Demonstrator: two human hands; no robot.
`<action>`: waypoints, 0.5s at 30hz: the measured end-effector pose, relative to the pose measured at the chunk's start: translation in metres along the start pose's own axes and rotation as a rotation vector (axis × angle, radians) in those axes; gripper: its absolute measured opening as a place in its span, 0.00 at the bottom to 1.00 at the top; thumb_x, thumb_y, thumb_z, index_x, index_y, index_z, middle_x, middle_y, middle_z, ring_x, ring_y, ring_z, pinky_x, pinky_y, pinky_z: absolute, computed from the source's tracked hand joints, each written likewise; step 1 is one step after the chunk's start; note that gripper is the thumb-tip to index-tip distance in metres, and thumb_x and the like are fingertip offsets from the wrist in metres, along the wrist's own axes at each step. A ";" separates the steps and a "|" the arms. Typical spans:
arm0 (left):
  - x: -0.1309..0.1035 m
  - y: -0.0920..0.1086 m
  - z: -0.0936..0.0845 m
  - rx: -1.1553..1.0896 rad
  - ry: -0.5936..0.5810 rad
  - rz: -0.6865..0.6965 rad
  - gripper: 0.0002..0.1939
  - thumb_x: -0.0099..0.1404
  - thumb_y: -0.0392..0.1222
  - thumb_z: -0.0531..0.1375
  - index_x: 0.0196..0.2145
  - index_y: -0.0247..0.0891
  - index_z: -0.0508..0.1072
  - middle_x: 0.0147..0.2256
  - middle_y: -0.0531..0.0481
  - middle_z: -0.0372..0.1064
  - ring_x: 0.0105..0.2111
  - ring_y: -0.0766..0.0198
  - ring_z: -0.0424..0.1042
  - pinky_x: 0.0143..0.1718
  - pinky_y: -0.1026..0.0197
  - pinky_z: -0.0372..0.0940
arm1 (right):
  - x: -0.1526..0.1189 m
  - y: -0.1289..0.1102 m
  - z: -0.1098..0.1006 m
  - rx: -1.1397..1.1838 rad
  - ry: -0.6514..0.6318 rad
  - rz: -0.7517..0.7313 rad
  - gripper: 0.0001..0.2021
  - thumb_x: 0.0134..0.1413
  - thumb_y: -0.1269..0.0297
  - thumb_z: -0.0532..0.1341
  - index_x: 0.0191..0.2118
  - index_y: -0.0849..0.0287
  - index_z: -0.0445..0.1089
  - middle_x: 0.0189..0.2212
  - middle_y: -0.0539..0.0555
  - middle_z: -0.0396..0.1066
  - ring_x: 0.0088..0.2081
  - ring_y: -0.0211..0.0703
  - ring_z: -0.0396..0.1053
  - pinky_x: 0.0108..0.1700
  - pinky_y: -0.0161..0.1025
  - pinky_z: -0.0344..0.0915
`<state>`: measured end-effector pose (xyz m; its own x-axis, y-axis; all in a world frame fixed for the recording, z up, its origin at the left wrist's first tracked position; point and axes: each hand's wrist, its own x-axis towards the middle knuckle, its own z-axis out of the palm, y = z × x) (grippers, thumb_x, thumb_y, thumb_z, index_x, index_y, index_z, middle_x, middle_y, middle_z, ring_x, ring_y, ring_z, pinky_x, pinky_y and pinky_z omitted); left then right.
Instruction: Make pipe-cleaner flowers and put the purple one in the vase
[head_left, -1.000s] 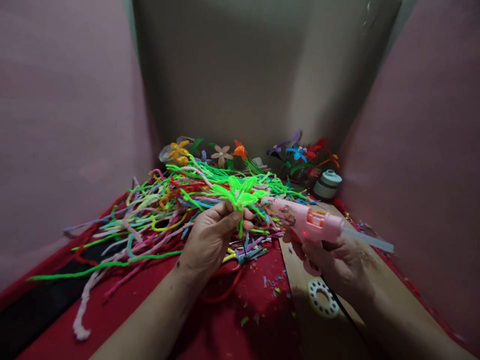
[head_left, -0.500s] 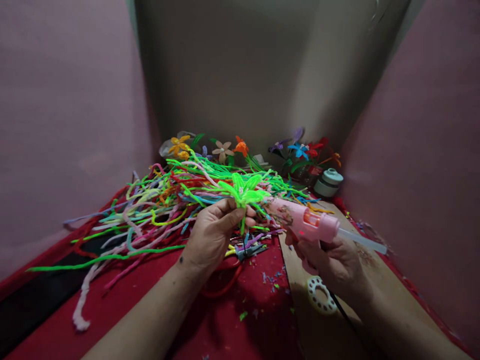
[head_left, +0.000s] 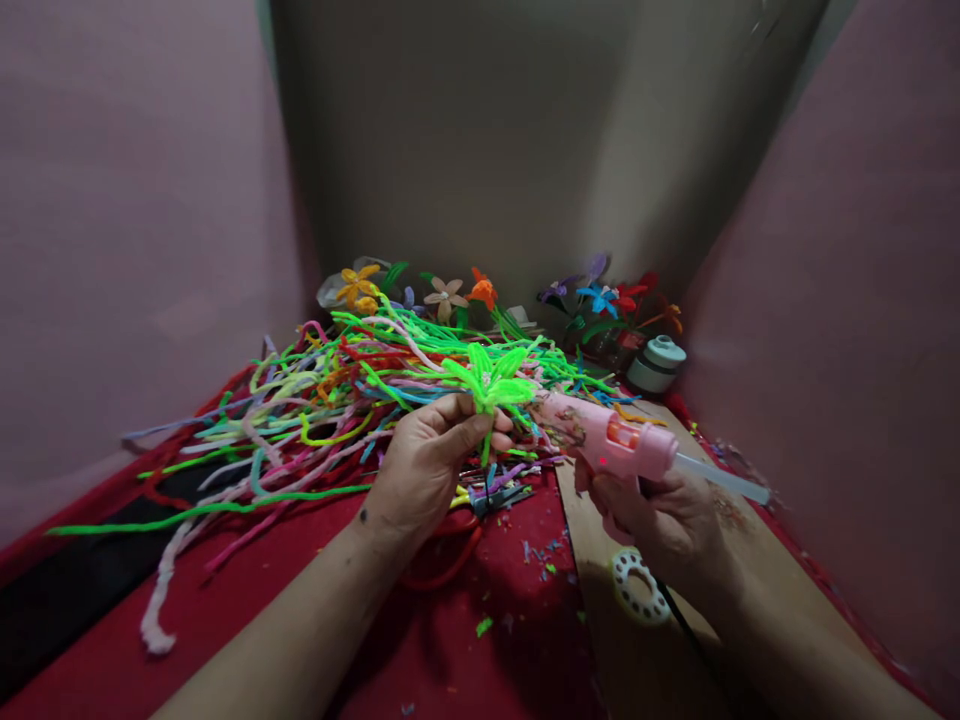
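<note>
My left hand (head_left: pixel 431 465) pinches the stem of a bright green pipe-cleaner flower (head_left: pixel 489 380), whose petals spread open above my fingers. In my right hand (head_left: pixel 667 520) is a pink glue gun (head_left: pixel 607 437), gripped by its handle, with a translucent glue stick (head_left: pixel 724 480) poking out of its rear. The gun's nozzle end lies close to the flower's right petals; whether it touches them cannot be made out. Brownish residue marks the front of the gun, and a small red light glows on its side.
A heap of coloured pipe cleaners (head_left: pixel 300 430) spreads behind and left of my hands. Scissors (head_left: pixel 450 570) and pliers (head_left: pixel 506 497) lie on the red cloth (head_left: pixel 285 590). A white ring with holes (head_left: pixel 640 588) rests on a board (head_left: pixel 615 660). Finished flowers (head_left: pixel 446 298) and a pale jar (head_left: pixel 658 364) stand behind.
The view has shifted very slightly. Both hands keep their holds, and the flower and glue gun are almost where they were.
</note>
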<state>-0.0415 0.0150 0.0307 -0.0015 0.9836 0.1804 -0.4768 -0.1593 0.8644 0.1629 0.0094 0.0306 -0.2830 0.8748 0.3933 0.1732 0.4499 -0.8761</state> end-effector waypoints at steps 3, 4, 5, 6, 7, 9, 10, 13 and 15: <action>0.000 0.000 0.000 0.012 0.000 0.002 0.05 0.55 0.37 0.63 0.29 0.32 0.73 0.29 0.49 0.73 0.25 0.71 0.70 0.29 0.70 0.62 | -0.001 0.001 -0.001 -0.007 -0.007 -0.002 0.09 0.52 0.59 0.59 0.29 0.59 0.71 0.19 0.48 0.64 0.16 0.30 0.52 0.16 0.30 0.51; 0.000 0.000 0.000 0.012 -0.002 0.003 0.05 0.56 0.37 0.63 0.29 0.32 0.73 0.29 0.49 0.73 0.26 0.71 0.70 0.29 0.70 0.62 | -0.001 0.002 -0.001 -0.012 0.000 0.008 0.09 0.53 0.59 0.59 0.30 0.59 0.71 0.20 0.49 0.65 0.17 0.30 0.53 0.16 0.30 0.52; 0.000 0.000 0.000 0.012 -0.004 0.003 0.05 0.56 0.37 0.63 0.29 0.32 0.73 0.29 0.49 0.73 0.26 0.71 0.70 0.29 0.69 0.62 | -0.002 0.004 -0.001 -0.023 0.011 0.024 0.10 0.53 0.58 0.60 0.30 0.59 0.72 0.20 0.49 0.66 0.17 0.31 0.55 0.16 0.30 0.53; 0.000 0.000 0.000 0.011 -0.004 0.003 0.05 0.55 0.37 0.63 0.29 0.32 0.73 0.29 0.49 0.73 0.26 0.70 0.70 0.29 0.69 0.62 | -0.003 0.006 -0.002 -0.038 0.024 0.041 0.10 0.53 0.58 0.60 0.30 0.59 0.72 0.21 0.50 0.67 0.18 0.32 0.56 0.17 0.30 0.54; 0.000 0.001 0.000 0.012 -0.003 0.001 0.05 0.55 0.38 0.63 0.29 0.32 0.73 0.29 0.49 0.73 0.26 0.70 0.70 0.29 0.69 0.62 | -0.004 0.008 -0.002 -0.052 0.029 0.060 0.10 0.53 0.57 0.60 0.31 0.59 0.72 0.21 0.51 0.68 0.19 0.33 0.59 0.17 0.31 0.56; -0.001 0.001 0.001 0.012 0.003 -0.002 0.05 0.55 0.38 0.64 0.28 0.32 0.73 0.28 0.49 0.73 0.26 0.69 0.70 0.28 0.68 0.61 | -0.006 0.011 -0.003 -0.075 0.033 0.085 0.11 0.53 0.56 0.60 0.33 0.58 0.73 0.23 0.52 0.70 0.22 0.37 0.64 0.19 0.32 0.59; -0.001 0.002 0.001 0.009 0.004 -0.003 0.05 0.54 0.38 0.64 0.28 0.32 0.73 0.28 0.49 0.73 0.25 0.69 0.70 0.28 0.68 0.61 | -0.006 0.012 -0.003 -0.081 0.034 0.084 0.11 0.53 0.56 0.60 0.34 0.58 0.74 0.24 0.53 0.71 0.24 0.39 0.66 0.20 0.33 0.60; -0.002 0.002 0.002 0.004 0.002 -0.008 0.06 0.53 0.39 0.64 0.27 0.33 0.73 0.26 0.48 0.73 0.25 0.68 0.70 0.29 0.66 0.62 | -0.005 0.013 -0.002 -0.093 0.040 0.063 0.12 0.52 0.55 0.60 0.36 0.58 0.74 0.24 0.53 0.72 0.24 0.41 0.68 0.22 0.35 0.64; -0.002 0.002 0.002 0.010 0.003 -0.012 0.06 0.54 0.39 0.64 0.27 0.32 0.73 0.26 0.48 0.73 0.25 0.67 0.70 0.29 0.66 0.62 | -0.005 0.012 -0.002 -0.100 0.040 0.053 0.12 0.53 0.55 0.60 0.35 0.58 0.74 0.23 0.53 0.72 0.24 0.42 0.68 0.23 0.36 0.66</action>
<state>-0.0408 0.0125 0.0332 0.0016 0.9858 0.1682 -0.4682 -0.1479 0.8712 0.1681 0.0109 0.0192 -0.2338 0.9035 0.3592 0.2808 0.4164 -0.8647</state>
